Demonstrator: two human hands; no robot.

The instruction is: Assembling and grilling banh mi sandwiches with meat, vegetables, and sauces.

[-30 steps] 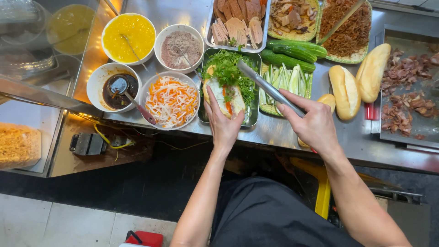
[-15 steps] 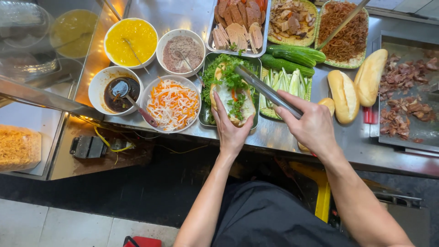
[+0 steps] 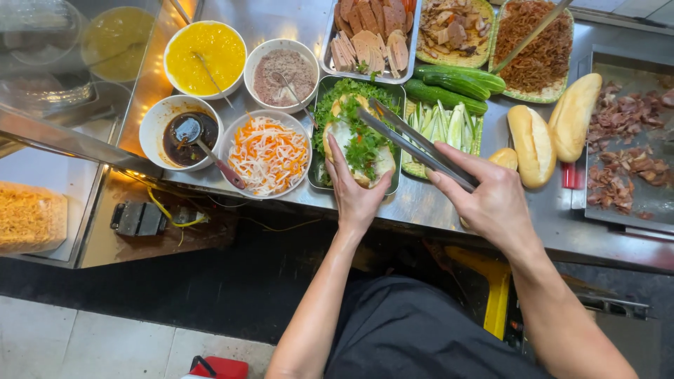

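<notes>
My left hand (image 3: 357, 191) holds an open bread roll (image 3: 353, 144) filled with green herbs, right above the metal tray of greens (image 3: 324, 91). My right hand (image 3: 491, 200) grips long metal tongs (image 3: 414, 144); their tips reach over the roll's filling. Sliced cucumber (image 3: 446, 126) lies in a woven tray just right of the tongs. A bowl of shredded carrot and radish (image 3: 267, 154) sits left of the roll.
On the steel counter stand a dark sauce bowl with a ladle (image 3: 181, 133), a yellow sauce bowl (image 3: 205, 50), a pâté bowl (image 3: 282, 67), sliced meats (image 3: 372, 35), whole cucumbers (image 3: 456, 83), shredded meat (image 3: 533, 49), two bread rolls (image 3: 554, 130) and a griddle with meat (image 3: 632, 147).
The roll in my left hand has risen over the greens tray and now carries herbs. My right hand has swung the tongs' tips over the roll.
</notes>
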